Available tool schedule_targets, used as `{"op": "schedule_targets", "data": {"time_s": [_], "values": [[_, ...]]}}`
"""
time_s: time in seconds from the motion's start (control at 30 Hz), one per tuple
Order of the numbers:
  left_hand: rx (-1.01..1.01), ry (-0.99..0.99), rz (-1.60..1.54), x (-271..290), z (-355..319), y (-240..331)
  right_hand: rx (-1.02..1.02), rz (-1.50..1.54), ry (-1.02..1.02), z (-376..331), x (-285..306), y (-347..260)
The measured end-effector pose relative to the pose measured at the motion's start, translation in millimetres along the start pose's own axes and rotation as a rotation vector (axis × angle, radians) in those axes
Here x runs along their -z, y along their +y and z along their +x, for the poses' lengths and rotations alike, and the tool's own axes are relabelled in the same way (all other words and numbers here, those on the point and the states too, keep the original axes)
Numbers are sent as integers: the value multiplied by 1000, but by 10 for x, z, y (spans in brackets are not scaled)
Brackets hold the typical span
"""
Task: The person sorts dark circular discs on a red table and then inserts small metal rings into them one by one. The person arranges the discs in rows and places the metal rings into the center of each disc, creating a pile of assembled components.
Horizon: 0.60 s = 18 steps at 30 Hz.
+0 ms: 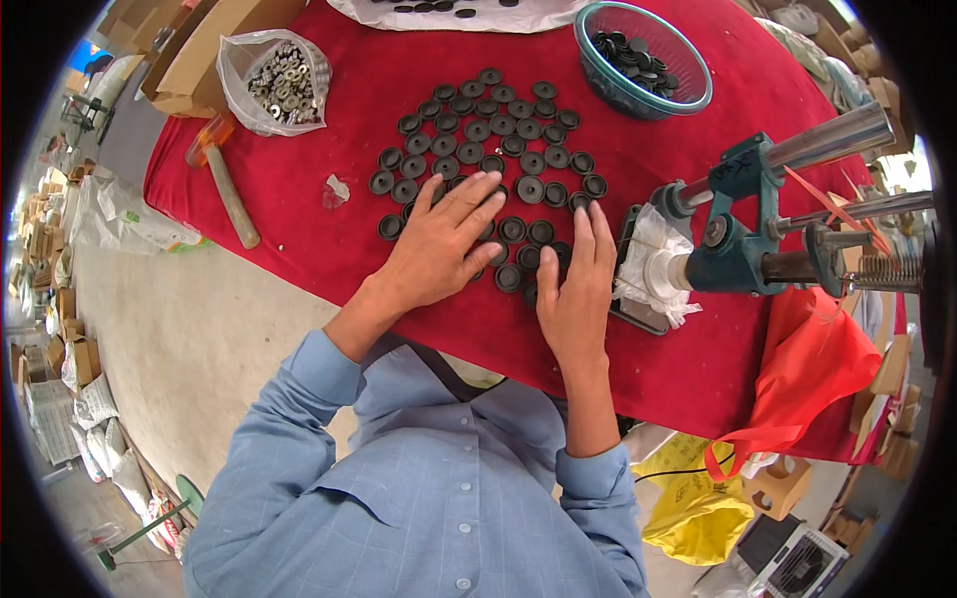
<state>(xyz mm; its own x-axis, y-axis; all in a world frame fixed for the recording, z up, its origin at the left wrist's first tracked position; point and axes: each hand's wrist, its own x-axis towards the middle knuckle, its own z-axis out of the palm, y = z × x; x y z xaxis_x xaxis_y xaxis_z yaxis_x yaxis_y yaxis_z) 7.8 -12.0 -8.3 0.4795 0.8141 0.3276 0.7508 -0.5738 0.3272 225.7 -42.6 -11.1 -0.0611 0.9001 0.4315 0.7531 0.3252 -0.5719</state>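
Observation:
Many small round black caps (529, 189) with raised rims lie spread in one layer on a red cloth (329, 234). My left hand (434, 239) rests over the near left part of them, fingers stretched out and apart, covering some. On the near right side of the group, my right hand (578, 289) lies with fingers extended, its thumb and fingertips beside several caps. Neither hand grips anything that shows. Right of my right hand stands a green hand press (733, 224) with a white cloth-wrapped part (658, 269) at its end.
A clear teal-rimmed bowl (588, 75) of black discs stands at the back right. At the back left are a bag of metal pieces (284, 90), a cardboard box (189, 75) and a hammer (229, 189). A red bag (807, 369) hangs at the right edge.

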Motion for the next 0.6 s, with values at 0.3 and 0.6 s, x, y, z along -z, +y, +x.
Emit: {"op": "schedule_targets", "data": {"time_s": [0.3,0.6], "values": [[228,228,-60,329,-450,-286,96,-351,-175,311,-245,5],[395,285,-91,301,-1047,-261,145,-406,-207,28,-154,-72]]}}
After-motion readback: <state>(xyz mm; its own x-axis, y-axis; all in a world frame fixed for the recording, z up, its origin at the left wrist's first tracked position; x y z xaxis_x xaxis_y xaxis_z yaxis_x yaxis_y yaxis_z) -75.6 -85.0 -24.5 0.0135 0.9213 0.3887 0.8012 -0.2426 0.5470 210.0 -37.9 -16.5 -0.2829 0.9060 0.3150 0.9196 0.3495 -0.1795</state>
